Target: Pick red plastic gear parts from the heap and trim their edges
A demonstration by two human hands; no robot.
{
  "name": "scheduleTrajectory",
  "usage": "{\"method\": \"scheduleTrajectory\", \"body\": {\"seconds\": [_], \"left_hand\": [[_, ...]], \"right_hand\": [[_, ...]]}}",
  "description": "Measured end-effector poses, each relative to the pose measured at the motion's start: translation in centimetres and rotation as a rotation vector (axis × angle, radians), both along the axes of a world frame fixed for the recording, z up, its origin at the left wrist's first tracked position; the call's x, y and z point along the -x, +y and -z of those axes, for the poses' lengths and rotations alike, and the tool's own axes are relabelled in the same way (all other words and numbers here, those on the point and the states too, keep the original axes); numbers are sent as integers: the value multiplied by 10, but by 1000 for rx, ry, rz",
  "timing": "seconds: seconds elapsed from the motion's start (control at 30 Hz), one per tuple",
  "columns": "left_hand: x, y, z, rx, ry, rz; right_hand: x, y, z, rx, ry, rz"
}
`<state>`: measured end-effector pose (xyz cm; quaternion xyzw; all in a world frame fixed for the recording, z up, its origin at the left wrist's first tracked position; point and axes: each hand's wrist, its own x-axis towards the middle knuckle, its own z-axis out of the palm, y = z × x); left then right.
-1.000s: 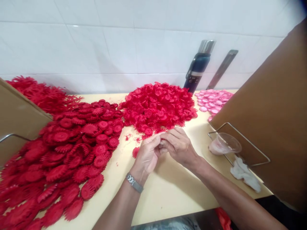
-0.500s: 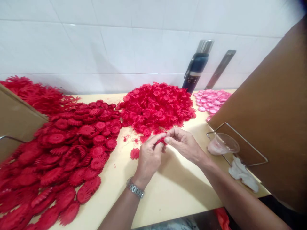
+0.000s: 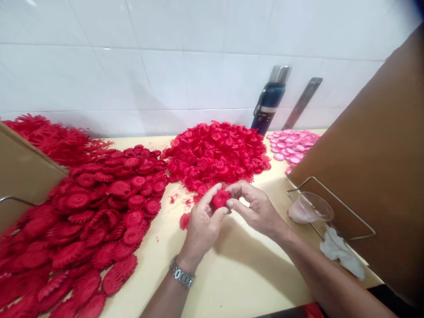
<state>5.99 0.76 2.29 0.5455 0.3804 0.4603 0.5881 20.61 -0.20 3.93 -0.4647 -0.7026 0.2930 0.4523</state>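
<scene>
Head view: the left hand and right hand pinch a small flower piece between them above the table; it looks rounded, bright red and finely notched around the rim. Beyond lies a red heap; to the left, serrated red discs.

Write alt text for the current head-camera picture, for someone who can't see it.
A person's left hand and right hand hold a small red fringed piece over a pale table. Behind it is a red heap, with notched red discs piled to the left; toward the right are pink discs, a dark blue flask and a clear cup.
</scene>
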Motion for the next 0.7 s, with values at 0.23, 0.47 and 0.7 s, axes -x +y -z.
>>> {"method": "scheduleTrajectory", "body": {"seconds": [0.23, 0.47, 0.7], "left_hand": [[1, -1, -2, -101, 195, 48], [6, -2, 0, -224, 425, 83], [2, -2, -6, -71, 194, 85]], "right_hand": [[-11, 5, -2, -185, -229, -112], [-11, 3, 2, -133, -268, -89], [-1, 1, 5, -11, -226, -3]]}}
